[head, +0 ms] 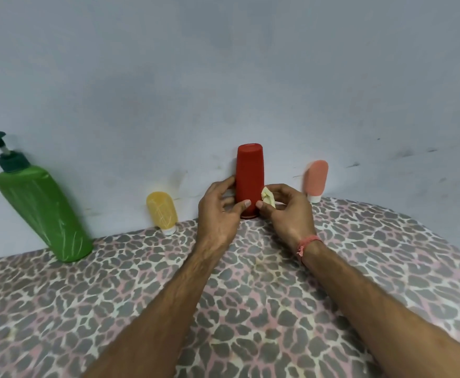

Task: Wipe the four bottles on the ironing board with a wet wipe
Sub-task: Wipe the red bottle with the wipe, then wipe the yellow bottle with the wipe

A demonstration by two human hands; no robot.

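Ironing board (250, 309) with a leopard-print cover filled the lower frame, butted against a grey wall (223, 77). Green pump bottle (43, 211) stood well to the left of the left hand, against the wall. Red bottle (250, 178) stood cap-down on the board between both hands, at the wall. Left hand (219, 211) gripped the red bottle's left side, fingers curled round it, thumb across the lower front. Right hand (289, 211) pinched a crumpled wet wipe (268, 197) against the bottle's right side, thumb tip on the lower front. Yellow bottle (162, 210) stood cap-down just left of the left hand. Pink bottle (316, 180) stood cap-down just beyond the right hand. Red thread band (308, 242) sat on the right wrist.
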